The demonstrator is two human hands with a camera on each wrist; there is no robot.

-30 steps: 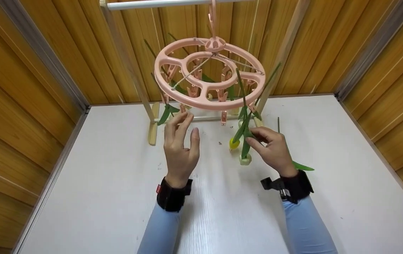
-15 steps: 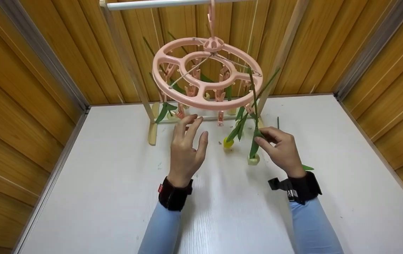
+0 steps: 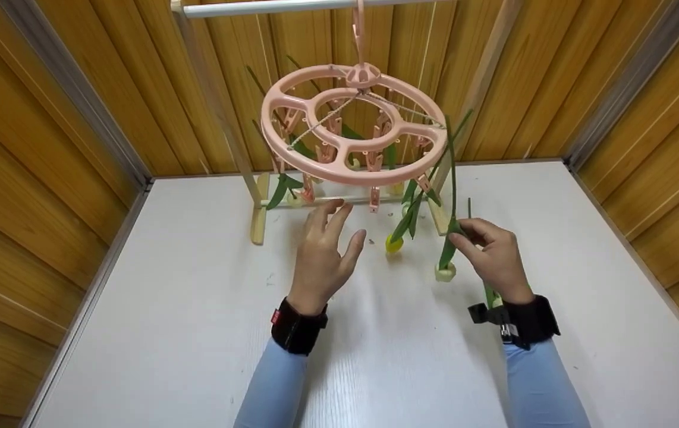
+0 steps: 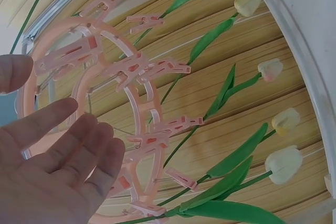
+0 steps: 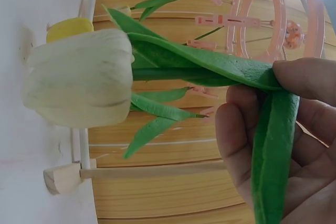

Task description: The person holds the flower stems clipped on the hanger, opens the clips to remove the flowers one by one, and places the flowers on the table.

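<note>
A pink round clip hanger [image 3: 354, 123] [image 4: 105, 103] hangs from a white rod [image 3: 268, 7], with several artificial tulips clipped head-down under it. My right hand [image 3: 491, 255] [image 5: 273, 129] pinches the stem and leaves of a white tulip [image 3: 445, 271] [image 5: 79, 77], held head-down beside the hanger's right rim. A second green stem lies in the same palm. My left hand [image 3: 324, 255] [image 4: 47, 166] hovers open under the hanger's front edge and touches nothing. A yellow tulip [image 3: 394, 242] hangs between the hands.
A wooden drying rack [image 3: 257, 208] stands at the back of the white table [image 3: 197, 333]. Wood-panelled walls [image 3: 36, 148] close in on the left, right and back. White tulips [image 4: 283, 163] hang in the left wrist view.
My right hand has carried the white tulip rightwards, from under the hanger's ring to just outside its right rim. My left hand drifted a little right and stayed open.
</note>
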